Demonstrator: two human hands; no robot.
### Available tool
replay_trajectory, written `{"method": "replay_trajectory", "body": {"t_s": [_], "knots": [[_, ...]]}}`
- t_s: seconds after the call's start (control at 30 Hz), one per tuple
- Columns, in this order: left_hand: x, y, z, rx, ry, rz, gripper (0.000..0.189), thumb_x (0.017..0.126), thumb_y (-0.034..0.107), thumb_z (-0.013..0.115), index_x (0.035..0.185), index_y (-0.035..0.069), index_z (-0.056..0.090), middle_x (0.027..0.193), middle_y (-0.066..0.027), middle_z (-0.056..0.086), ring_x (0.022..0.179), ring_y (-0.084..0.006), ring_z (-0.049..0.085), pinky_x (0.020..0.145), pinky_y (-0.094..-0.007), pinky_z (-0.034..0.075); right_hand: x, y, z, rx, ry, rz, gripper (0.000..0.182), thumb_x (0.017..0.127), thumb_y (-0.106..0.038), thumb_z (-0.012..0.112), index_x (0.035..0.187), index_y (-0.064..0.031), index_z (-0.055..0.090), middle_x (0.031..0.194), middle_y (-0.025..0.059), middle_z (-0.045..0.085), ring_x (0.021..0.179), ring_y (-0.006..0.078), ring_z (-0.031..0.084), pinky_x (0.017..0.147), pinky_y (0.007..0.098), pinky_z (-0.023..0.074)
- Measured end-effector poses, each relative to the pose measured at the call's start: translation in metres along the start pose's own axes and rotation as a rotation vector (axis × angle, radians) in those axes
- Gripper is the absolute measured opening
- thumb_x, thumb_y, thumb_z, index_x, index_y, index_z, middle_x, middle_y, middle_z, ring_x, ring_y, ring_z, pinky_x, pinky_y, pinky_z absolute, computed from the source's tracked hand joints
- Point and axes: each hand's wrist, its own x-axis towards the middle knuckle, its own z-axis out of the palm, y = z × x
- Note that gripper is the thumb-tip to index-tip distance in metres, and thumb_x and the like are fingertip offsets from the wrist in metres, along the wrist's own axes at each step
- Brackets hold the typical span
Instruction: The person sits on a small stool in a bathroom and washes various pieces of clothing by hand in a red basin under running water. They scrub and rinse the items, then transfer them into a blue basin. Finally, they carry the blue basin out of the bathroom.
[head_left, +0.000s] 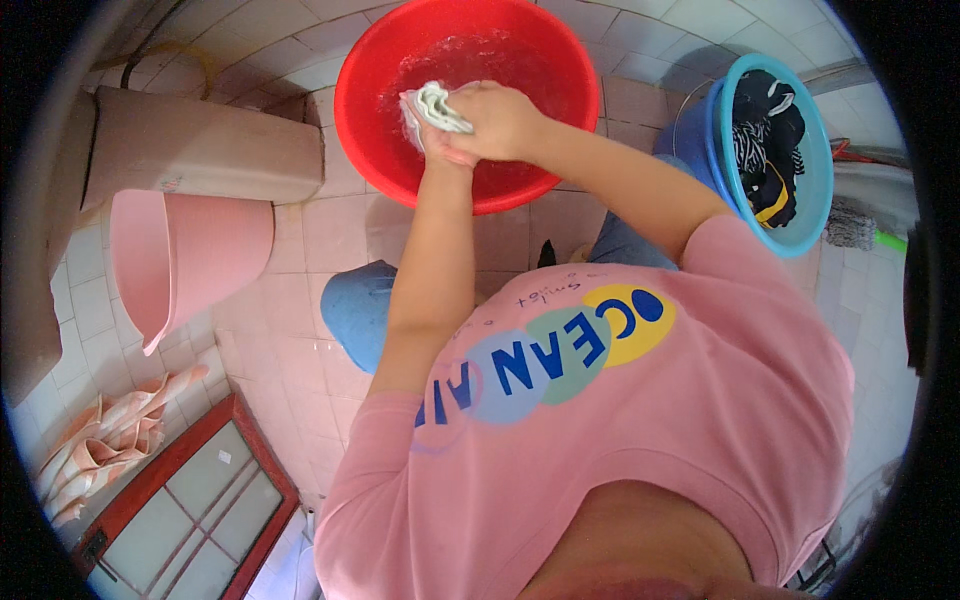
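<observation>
Both hands are together over a large red plastic basin (352, 112) that holds rippling water (517, 67). A wet white cloth (442, 109), bunched up, is between them. My right hand (499, 120) lies closed over the cloth from the right, its fingers partly hidden. Under it, my left hand (442, 146) supports the cloth at the left, palm up as far as it shows; part of the cloth hangs by its fingers. The hands are above the left middle of the basin.
At the right, a light blue basin (821, 172) with dark clothes (765, 142) sits on a blue bucket (690, 127). A pink plastic bin (217, 247) stands at the left, near a boxy ledge (202, 142). A mop head (851, 229) is at far right, a red-framed door (240, 420) lower left.
</observation>
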Motion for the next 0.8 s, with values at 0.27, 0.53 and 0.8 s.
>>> {"method": "replay_trajectory", "body": {"t_s": [0.27, 0.53, 0.8], "knots": [[-0.006, 0.0, 0.016, -0.051, 0.221, 0.141, 0.035, 0.086, 0.037, 0.042, 0.094, 0.009, 0.062, 0.092, -0.0109, 0.061, 0.085, -0.0312, 0.057, 0.075, -0.0491, 0.048, -0.038, 0.004, 0.001, 0.775, 0.402, 0.031, 0.028, 0.082, -0.019, 0.061, 0.103, -0.0024, 0.054, 0.106, 0.0136, 0.058, 0.096, 0.0292, 0.055, 0.092, 0.0436, 0.0433], [-0.01, 0.006, 0.039, -0.23, -0.131, 0.04, 0.034, 0.089, 0.036, 0.041, 0.098, 0.009, 0.058, 0.093, -0.0111, 0.059, 0.087, -0.0252, 0.057, 0.075, -0.0411, 0.05, 0.003, 0.009, 0.027, 1.914, 0.158, 1.537, 0.06, 0.08, -0.056, 0.057, 0.108, -0.0034, 0.054, 0.104, 0.008, 0.059, 0.103, 0.0277, 0.052, 0.095, 0.0472, 0.0371], [-0.033, 0.0, 0.054, 0.085, -0.236, 0.1, 0.025, 0.091, 0.031, 0.045, 0.098, 0.01, 0.056, 0.087, -0.0053, 0.059, 0.075, -0.0232, 0.06, 0.063, -0.036, 0.054, 0.051, 0.023, 0.049, 2.316, 0.16, 0.556, 0.06, 0.078, -0.048, 0.064, 0.117, -0.0037, 0.053, 0.103, 0.0095, 0.062, 0.092, 0.0262, 0.06, 0.082, 0.0388, 0.047]]}}
